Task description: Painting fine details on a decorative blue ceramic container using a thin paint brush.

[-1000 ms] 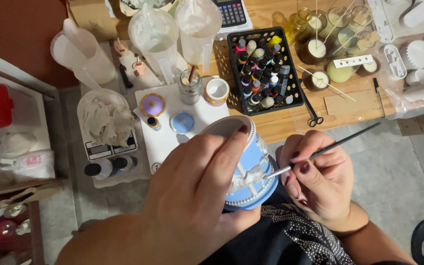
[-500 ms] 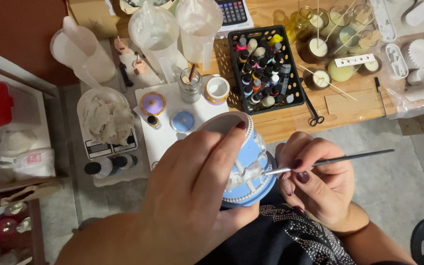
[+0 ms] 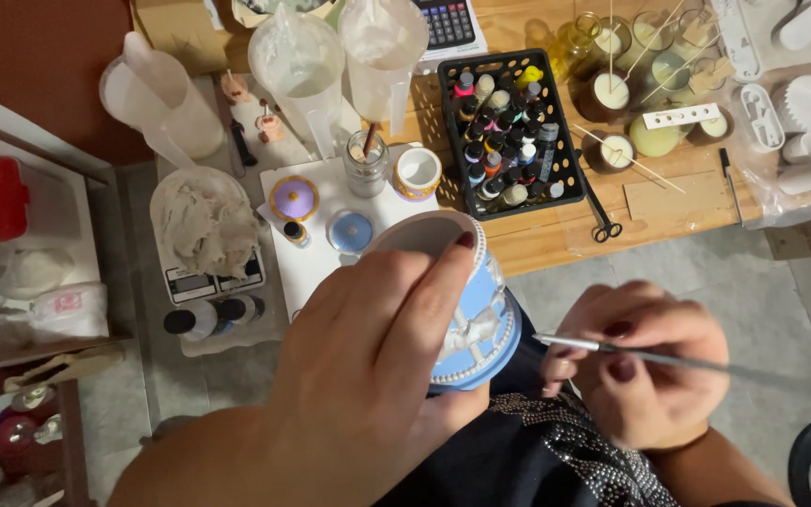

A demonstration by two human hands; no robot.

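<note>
Blue beaded round box (image 3: 481, 310) gripped by left hand (image 3: 377, 376); right hand (image 3: 645, 371) pinches thin brush (image 3: 631, 353).

bare grey floor (image 3: 753, 282) is lying open at three o'clock of my right hand (image 3: 645, 376); at twelve the black paint-bottle crate (image 3: 509, 131) and scissors (image 3: 601, 211) are crowding the table edge (image 3: 556, 246).

Hands: two are seen (image 3: 368, 376) (image 3: 645, 376)
Brushes: one is held (image 3: 650, 355)
Blue pots: one is held (image 3: 481, 319)
Scissors: one (image 3: 601, 214)
Crates: one, far (image 3: 570, 188)
Calculators: one, far (image 3: 450, 23)
</note>
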